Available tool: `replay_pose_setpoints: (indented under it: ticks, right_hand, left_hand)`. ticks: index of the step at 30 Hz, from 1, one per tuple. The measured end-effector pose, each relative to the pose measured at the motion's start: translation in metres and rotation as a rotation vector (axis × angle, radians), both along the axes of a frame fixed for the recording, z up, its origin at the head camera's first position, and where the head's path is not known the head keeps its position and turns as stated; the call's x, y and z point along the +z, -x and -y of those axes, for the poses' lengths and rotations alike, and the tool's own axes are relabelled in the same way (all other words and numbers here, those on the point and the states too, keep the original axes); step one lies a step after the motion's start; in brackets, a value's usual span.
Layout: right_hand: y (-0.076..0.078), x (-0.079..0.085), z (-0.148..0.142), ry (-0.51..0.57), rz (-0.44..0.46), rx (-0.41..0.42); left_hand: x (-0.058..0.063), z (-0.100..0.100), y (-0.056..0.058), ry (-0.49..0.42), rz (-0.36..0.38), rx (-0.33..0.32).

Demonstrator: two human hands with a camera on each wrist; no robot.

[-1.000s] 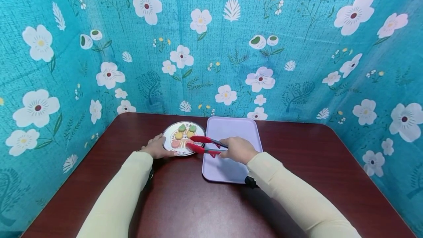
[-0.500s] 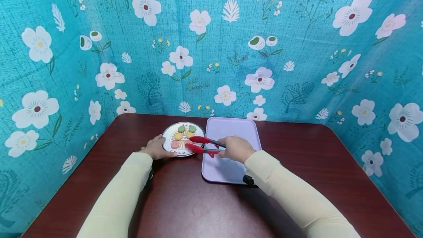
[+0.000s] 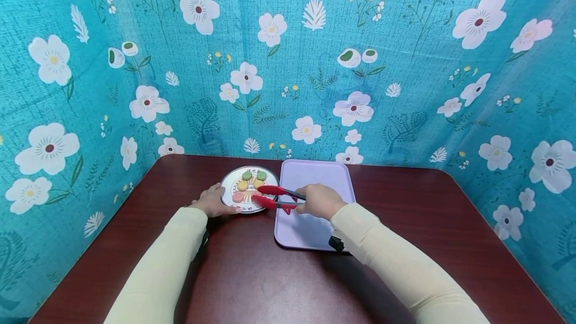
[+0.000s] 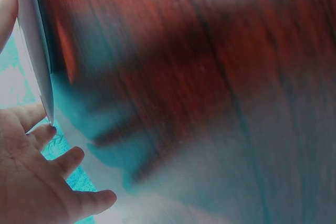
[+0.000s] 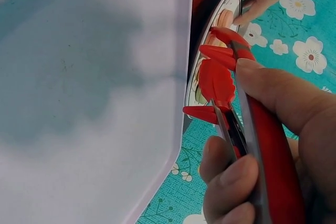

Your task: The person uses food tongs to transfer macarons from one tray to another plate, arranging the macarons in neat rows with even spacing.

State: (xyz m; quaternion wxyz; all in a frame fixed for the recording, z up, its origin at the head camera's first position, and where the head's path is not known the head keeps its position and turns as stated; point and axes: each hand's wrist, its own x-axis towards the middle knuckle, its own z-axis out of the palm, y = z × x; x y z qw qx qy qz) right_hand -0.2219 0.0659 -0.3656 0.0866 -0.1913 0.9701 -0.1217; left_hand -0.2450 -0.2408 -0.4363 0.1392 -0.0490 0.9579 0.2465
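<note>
My left hand [image 3: 212, 201] holds the near left rim of a white patterned plate [image 3: 230, 178], thumb along the front edge and fingers at the side. In the left wrist view the other fingers spread away from the plate's edge [image 4: 37, 56]. On the plate lie green macarons [image 3: 247, 176], yellow macarons [image 3: 243, 185] and pink macarons [image 3: 238, 197]. My right hand [image 3: 321, 200] grips red and silver tongs [image 3: 272, 190] over the tray's left edge. Their red tips stand apart over the plate's right side, partly covering a pink macaron.
A pale lilac tray [image 3: 315, 171] sits right beside the plate, under my right hand. Both stand toward the back of the dark brown table [image 3: 252, 274]. A blue flowered cloth [image 3: 288, 64] rises behind the table and at both sides.
My right hand and the tongs have shifted slightly to the left. The left hand, the plate and the macarons stay almost as they were.
</note>
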Motion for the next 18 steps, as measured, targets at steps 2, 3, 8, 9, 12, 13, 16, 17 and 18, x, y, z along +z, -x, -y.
replay_pose_setpoints:
  ticks: [2, 3, 8, 9, 12, 13, 16, 17, 18]
  right_hand:
    - [0.0002, 0.0002, -0.0001, 0.002, 0.005, -0.002]
    - [0.0003, 0.0003, -0.0002, 0.003, 0.007, -0.004]
    - [-0.0004, 0.0003, 0.0003, 0.005, 0.016, -0.005]
    - [-0.0006, 0.0004, 0.0004, 0.006, 0.018, -0.005]
    - [-0.0009, 0.001, 0.0007, 0.007, 0.022, -0.002]
    - [-0.001, 0.0014, 0.0009, 0.006, 0.024, -0.001]
    - [0.0001, 0.002, 0.0009, 0.001, 0.027, 0.001]
    - [0.0007, 0.0021, 0.0009, -0.001, 0.027, 0.001]
    - [0.0012, 0.0021, 0.001, -0.003, 0.028, 0.001]
  left_hand:
    - [0.0008, -0.0005, -0.0004, 0.002, 0.0, -0.002]
    - [0.001, -0.0007, -0.0006, 0.004, 0.0, -0.003]
    - [-0.0002, 0.0002, -0.0014, 0.008, -0.005, -0.006]
    - [-0.0008, 0.0004, -0.0013, 0.009, -0.005, -0.005]
    - [-0.0021, 0.0006, -0.0011, 0.012, -0.004, 0.0]
    - [-0.0022, 0.0006, -0.0011, 0.013, -0.004, 0.001]
    - [-0.0008, -0.0003, -0.0014, 0.013, -0.003, 0.002]
    - [0.0001, -0.0008, -0.0016, 0.013, -0.002, 0.001]
    - [0.001, -0.0012, -0.0018, 0.013, -0.002, 0.0]
